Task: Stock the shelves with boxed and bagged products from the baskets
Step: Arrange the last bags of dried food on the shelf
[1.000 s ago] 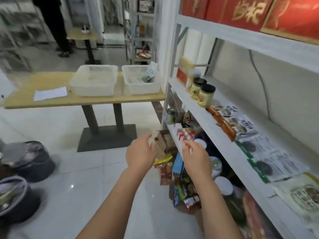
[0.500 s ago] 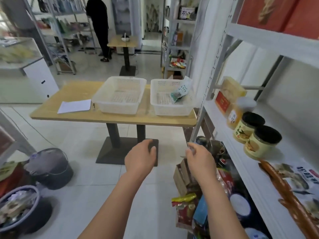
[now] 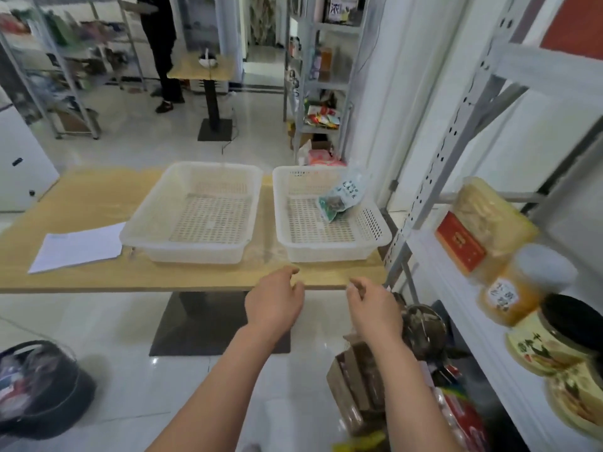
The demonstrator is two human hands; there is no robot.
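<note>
Centrally, the left hand (image 3: 274,305) and right hand (image 3: 373,309) hover side by side at the near edge of the wooden worktop (image 3: 98,197). Each grip is loosely curled and holds nothing, as far as the blur allows. On the worktop stand the left basket (image 3: 195,254) and the right basket (image 3: 326,254). A bagged product (image 3: 342,200) leans against the right basket's far right wall. A sheet of paper (image 3: 78,246) lies left of them. Lidded jars (image 3: 522,285) stand on the white shelf (image 3: 437,256) at right.
</note>
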